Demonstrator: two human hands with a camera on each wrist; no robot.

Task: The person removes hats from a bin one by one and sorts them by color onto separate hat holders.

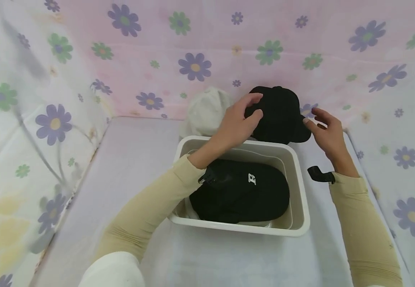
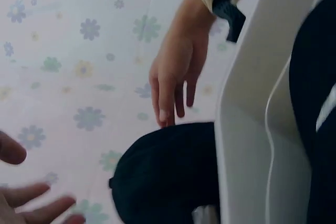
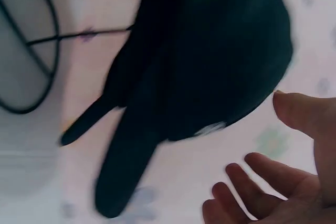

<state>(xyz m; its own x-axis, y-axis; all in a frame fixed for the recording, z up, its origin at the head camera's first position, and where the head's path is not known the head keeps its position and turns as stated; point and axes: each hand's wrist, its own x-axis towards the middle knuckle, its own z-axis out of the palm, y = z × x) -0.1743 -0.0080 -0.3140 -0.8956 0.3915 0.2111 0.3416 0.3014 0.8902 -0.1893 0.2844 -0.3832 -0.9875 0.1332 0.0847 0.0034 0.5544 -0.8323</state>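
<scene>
Behind the bin, a black cap [image 1: 273,109] stands against the flowered backdrop, its brim to the right. My left hand [image 1: 237,121] reaches over the bin to the cap's left side, thumb and fingers spread with nothing between them. At the brim's end is my right hand [image 1: 329,133], fingers loosely bent. In the right wrist view its fingers [image 3: 257,187] are spread apart, the thumb right by the crown of the black cap [image 3: 226,56]. Another black cap [image 1: 265,195], bearing a white letter, lies inside the white bin [image 1: 302,207], partly covered by my left forearm.
A white cap [image 1: 207,111] stands behind the bin, left of the black one. Flowered cloth walls [image 1: 196,40] enclose the back and both sides of the pale table [image 1: 128,159]. In the right wrist view, a black ring-shaped frame [image 3: 56,45] shows at the left.
</scene>
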